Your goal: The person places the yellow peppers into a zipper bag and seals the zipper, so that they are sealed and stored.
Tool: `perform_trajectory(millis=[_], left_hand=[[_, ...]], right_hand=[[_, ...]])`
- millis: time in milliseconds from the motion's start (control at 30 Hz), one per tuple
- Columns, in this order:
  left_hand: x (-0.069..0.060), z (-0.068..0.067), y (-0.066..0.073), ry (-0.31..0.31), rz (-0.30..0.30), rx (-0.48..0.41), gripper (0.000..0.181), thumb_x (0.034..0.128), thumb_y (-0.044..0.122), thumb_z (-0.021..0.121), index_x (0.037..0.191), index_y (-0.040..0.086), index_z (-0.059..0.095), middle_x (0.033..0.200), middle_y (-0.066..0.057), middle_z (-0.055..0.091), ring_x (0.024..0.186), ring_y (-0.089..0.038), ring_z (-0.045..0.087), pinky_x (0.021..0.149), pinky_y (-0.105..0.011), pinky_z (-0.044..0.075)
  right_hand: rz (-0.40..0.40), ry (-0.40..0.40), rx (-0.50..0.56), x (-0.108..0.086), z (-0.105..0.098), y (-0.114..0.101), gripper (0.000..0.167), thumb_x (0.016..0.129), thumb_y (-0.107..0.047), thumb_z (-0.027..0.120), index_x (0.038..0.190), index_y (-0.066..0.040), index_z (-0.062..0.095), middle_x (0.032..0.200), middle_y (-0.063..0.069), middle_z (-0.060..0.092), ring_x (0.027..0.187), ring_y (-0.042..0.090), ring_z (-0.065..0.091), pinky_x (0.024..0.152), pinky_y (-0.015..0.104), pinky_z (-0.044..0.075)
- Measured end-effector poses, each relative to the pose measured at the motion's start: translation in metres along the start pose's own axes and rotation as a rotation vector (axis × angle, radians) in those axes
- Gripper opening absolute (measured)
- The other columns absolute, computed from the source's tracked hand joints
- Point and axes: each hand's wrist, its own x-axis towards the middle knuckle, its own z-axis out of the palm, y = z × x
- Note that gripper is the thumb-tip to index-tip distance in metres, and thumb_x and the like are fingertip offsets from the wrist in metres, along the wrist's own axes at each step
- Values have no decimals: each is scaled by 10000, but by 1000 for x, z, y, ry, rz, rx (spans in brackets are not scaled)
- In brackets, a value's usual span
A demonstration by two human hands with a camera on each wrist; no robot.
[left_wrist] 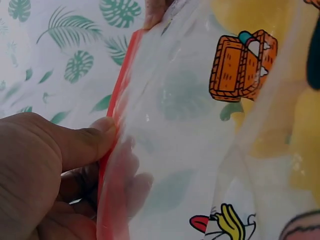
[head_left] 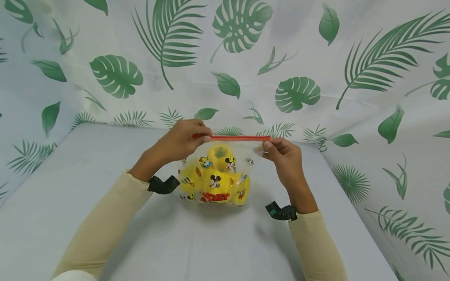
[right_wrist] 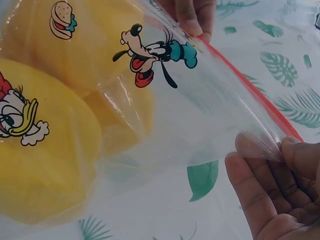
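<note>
A clear plastic bag (head_left: 215, 177) printed with cartoon figures stands upright on the table, yellow rounded objects inside it. Along its top runs a red strip (head_left: 239, 138). My left hand (head_left: 183, 141) pinches the strip near the bag's upper left corner; in the left wrist view the thumb of that hand (left_wrist: 45, 160) presses on the red edge. At the upper right corner, my right hand (head_left: 286, 160) pinches the plastic just under the strip's end, and the right wrist view shows this hand (right_wrist: 280, 185) with the clear film between thumb and fingers.
The bag rests on a white-covered table (head_left: 218, 242). Behind and at the sides hangs a white cloth (head_left: 256, 66) with green leaf prints. A black wrist device is on each forearm, and a white rounded thing (head_left: 74, 275) shows at the bottom left edge.
</note>
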Motion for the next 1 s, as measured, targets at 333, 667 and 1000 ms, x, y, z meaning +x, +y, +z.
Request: perform_trajectory(millis=[333,667,1000], left_hand=[[-7,-6,-6,24,-21,0,148,906,29,651,1029,10,730,942,-57,652,830,-178,557,749,-339,471],[-18,-14,-15,37,-74,23,156,918,53,646,1042,19,733,932,-51,645,785,-174,537,701,-343,464],[-28,-22,-29,84,-85,-3,137,909,84,666,1014,41,744,865,0,626,726,-155,494,652,-322,436]], right_hand=[[11,1,1,0,0,-1,211,940,-97,631,1023,96,645,885,64,707,835,201,693,792,339,543],[8,12,-43,0,0,1,233,939,-116,636,1033,97,644,905,66,700,846,201,689,788,336,543],[21,29,5,4,-6,6,171,929,-73,638,1011,77,656,887,47,694,839,169,681,778,314,544]])
